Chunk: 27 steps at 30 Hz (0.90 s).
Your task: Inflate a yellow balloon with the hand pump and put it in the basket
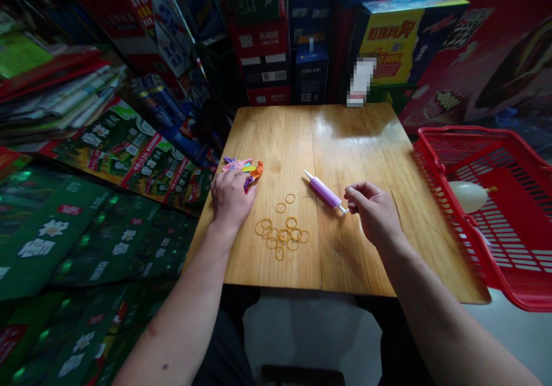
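Observation:
My left hand (233,199) lies over a small heap of limp, uninflated balloons (257,171) at the table's left edge. Its fingers curl round them, with the fingertips hidden; pink, yellow, orange and purple ones stick out. A purple balloon pump (325,192) with a white nozzle lies slantwise at mid-table. Beside its white handle end is my right hand (371,207), fingers curled and thumb against the forefinger. Whatever may be in that pinch is too small to make out. Several tan rubber bands (283,236) lie in a loose cluster between my forearms.
A red plastic basket (491,202) stands at the table's right side, with a pale inflated balloon (469,196) inside. Green cartons (107,230) are stacked along the left. More boxes (265,52) line the far edge of the wooden table (284,138).

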Tool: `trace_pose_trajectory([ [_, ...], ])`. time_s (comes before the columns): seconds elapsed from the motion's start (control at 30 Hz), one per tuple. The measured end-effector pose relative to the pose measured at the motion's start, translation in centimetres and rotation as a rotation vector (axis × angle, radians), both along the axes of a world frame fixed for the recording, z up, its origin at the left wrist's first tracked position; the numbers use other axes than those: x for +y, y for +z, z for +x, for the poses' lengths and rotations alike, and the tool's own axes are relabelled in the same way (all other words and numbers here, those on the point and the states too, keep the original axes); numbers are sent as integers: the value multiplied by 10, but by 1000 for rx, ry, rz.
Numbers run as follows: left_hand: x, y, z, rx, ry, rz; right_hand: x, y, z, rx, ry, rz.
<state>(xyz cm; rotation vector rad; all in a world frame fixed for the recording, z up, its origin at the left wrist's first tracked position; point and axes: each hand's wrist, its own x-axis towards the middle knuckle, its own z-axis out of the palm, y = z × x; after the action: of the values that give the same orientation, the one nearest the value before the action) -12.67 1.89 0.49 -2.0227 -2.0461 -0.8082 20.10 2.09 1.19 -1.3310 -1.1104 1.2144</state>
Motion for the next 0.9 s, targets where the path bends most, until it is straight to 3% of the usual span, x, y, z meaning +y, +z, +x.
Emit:
trace_pose_trajectory([
  [0.13, 12, -4, -9, 7, 82, -10, 1, -2, 1, -34, 13, -6],
  [0.3, 28, 1, -28, -171, 130, 117, 2, -1, 3, -21, -14, 15],
  [0.4, 32, -2, -36, -333, 211, 17, 3, 1, 1, 15, -3, 17],
  [0.63, 31, -2, -42, -466, 167, 52, 3, 3, 0, 50, -7, -5],
  [0.77, 27, 9, -41, -538, 144, 150, 1, 4, 2, 39, -16, 17],
  [0.9, 22, 24, -24, -716, 10, 268, -3, 9, 0, 22, -27, 97],
])
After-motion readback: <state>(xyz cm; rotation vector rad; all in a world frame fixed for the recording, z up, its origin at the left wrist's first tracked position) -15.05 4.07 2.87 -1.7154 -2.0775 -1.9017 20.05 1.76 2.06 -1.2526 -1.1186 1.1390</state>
